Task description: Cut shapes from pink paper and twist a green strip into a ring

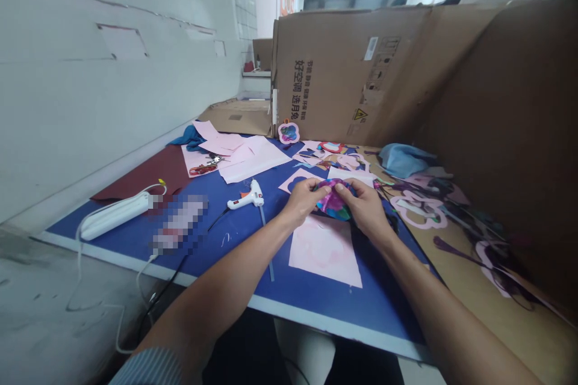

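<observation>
A: Where was the colourful cloth (333, 203)?
B: Between the two hands, above the blue table (237, 225). The left hand (301, 197) had its left edge, and the right hand (363, 203) came in from the other side.

A: Were they gripping it or only touching it?
B: Both pinched it, thumbs on top and close together, fingers curled in at the sides. What the fingertips did underneath, I couldn't tell.

A: So which hand was nearer?
B: Neither; both were in contact. The cloth lay to the right of the left hand and to the left of the right one.

A: And its long axis?
B: None showed clearly. It looked roundish and gathered, with folds near the thumbs.

A: What lay around it?
B: A pink sheet (323, 255) lay flat on the person's side of it, with a faint rounded outline. The glue gun (247, 197) rested well apart, off to the left, so the left hand was nearer to that.
</observation>
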The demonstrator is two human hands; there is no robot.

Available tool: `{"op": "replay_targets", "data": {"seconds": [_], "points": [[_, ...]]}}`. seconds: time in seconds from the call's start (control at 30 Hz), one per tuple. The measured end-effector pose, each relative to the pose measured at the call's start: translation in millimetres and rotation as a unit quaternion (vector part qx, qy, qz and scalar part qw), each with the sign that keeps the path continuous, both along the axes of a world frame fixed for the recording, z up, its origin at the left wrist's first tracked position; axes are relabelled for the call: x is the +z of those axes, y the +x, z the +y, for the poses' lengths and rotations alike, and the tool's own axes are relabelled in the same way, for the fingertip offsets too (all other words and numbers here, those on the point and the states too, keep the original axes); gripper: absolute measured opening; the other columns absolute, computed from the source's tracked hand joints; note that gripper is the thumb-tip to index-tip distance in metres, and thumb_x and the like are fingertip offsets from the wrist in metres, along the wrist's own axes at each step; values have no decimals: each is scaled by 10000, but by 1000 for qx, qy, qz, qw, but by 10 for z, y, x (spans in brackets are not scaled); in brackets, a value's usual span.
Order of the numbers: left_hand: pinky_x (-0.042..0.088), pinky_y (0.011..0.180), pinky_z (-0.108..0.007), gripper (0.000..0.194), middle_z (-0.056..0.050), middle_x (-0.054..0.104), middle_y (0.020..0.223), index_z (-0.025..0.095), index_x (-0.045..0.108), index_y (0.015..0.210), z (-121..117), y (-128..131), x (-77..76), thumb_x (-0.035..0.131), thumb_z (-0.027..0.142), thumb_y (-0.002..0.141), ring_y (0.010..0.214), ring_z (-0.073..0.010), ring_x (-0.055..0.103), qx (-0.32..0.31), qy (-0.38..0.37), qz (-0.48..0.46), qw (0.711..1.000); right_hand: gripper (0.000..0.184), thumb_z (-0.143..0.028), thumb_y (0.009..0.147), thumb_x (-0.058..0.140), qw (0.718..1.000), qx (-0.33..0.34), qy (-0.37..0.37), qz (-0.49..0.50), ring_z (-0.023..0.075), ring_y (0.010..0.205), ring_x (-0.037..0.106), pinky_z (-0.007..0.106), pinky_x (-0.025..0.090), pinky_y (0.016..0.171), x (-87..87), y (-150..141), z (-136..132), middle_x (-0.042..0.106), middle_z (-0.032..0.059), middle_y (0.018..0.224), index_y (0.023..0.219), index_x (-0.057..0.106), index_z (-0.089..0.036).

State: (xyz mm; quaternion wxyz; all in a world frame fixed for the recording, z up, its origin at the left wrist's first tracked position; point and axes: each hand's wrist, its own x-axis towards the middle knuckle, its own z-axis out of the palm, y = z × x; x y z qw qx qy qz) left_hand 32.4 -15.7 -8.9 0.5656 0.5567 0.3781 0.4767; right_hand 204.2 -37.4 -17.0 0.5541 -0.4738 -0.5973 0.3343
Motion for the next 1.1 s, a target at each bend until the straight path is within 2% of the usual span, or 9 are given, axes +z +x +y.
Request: {"op": "replay_targets", "data": {"seconds": [0.23, 0.4, 0.67, 1.1], "points": [[428, 474, -217, 233, 30, 622, 663, 191, 665, 852, 10, 20, 3, 787, 383, 806, 516, -105, 553, 36, 3, -24, 999, 398, -605, 862, 773, 1000, 17, -6, 25, 173, 673, 599, 285, 505, 642, -10, -2, 3, 705, 13, 792, 899, 710, -214], [438, 482, -226, 284, 26, 640, 659, 176, 722, 909, 18, 3, -7, 824, 410, 786, 528, -117, 568, 13, -10, 1, 1000, 381, -589, 861, 777, 999, 12, -8, 35, 164, 650, 582, 275, 488, 618, 1, 7, 2, 691, 5, 770, 901, 715, -215], [454, 472, -227, 272, 34, 634, 646, 174, 739, 901, 43, -15, -33, 829, 399, 779, 484, -102, 549, 13, 2, 14, 1000, 363, -568, 872, 764, 999, 16, -14, 39, 134, 588, 490, 254, 400, 541, 16, 17, 0, 623, -20, 703, 877, 705, -211], [452, 471, -232, 334, 25, 645, 673, 183, 724, 886, 48, -34, -35, 854, 458, 748, 480, -99, 557, -20, -13, 8, 1000, 417, -616, 802, 804, 1000, 4, -12, 28, 162, 633, 554, 271, 468, 568, 88, 33, -6, 675, 14, 740, 858, 731, -210]]}}
